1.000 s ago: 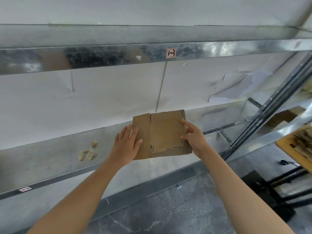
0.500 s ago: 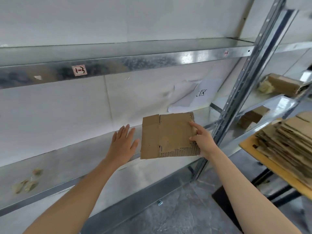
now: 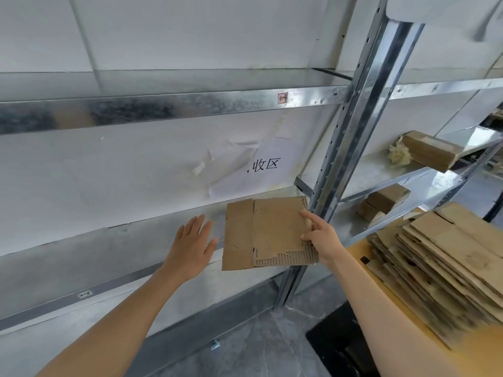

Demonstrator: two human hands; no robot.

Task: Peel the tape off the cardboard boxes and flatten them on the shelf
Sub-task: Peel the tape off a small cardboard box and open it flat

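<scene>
A flattened brown cardboard box with a torn, corrugated lower edge hangs in the air in front of the metal shelf. My right hand pinches its right edge, thumb on the front face. My left hand is off the cardboard, a short way to its left, palm toward the shelf with fingers spread and straight. A tall stack of flattened boxes lies on a yellow-orange board at the lower right.
A steel upright rises just right of the held cardboard. Beyond it, the neighbouring shelf bay holds a taped box with crumpled tape beside it, and small boxes sit on the level below. A paper sign hangs on the white back wall.
My view swung right, bringing the upright and the stack into sight. My left hand let go of the cardboard and moved away left; my right hand alone carries it rightward.
</scene>
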